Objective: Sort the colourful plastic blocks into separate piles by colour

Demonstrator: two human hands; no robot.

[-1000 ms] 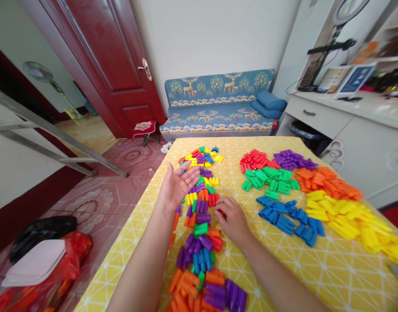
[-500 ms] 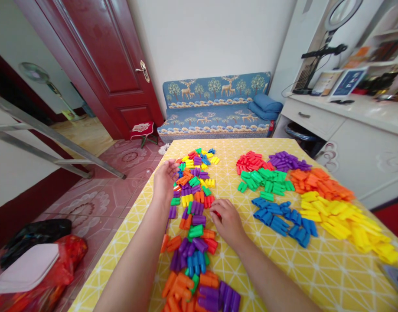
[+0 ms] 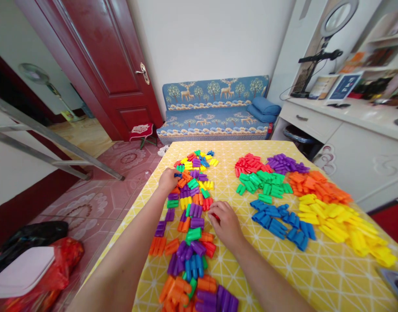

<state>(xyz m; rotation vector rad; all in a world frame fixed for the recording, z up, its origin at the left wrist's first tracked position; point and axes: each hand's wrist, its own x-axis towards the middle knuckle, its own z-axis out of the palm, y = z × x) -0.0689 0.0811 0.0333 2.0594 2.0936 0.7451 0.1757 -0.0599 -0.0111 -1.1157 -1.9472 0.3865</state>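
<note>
My left hand (image 3: 168, 180) reaches over the left edge of a long mixed row of plastic building blocks (image 3: 196, 222). Its fingers are closed at a small blue block (image 3: 177, 175), next to some orange blocks (image 3: 186, 177). To the right of the row, my right hand (image 3: 225, 223) rests low over the tablecloth with its fingers curled. Its fingertips are close to a red block (image 3: 207, 203). Whatever lies between thumb and fingers there is mostly hidden.
On the table's right side lie single-colour piles: red (image 3: 251, 164), purple (image 3: 287, 164), green (image 3: 263, 182), orange (image 3: 319, 186), blue (image 3: 280, 220) and yellow (image 3: 345, 223). The yellow patterned tablecloth (image 3: 244, 268) spans the table. Beyond it stands a blue sofa (image 3: 215, 112).
My left hand has turned and its spread fingers have closed down at the blue block. My right hand has barely moved. The view has shifted slightly.
</note>
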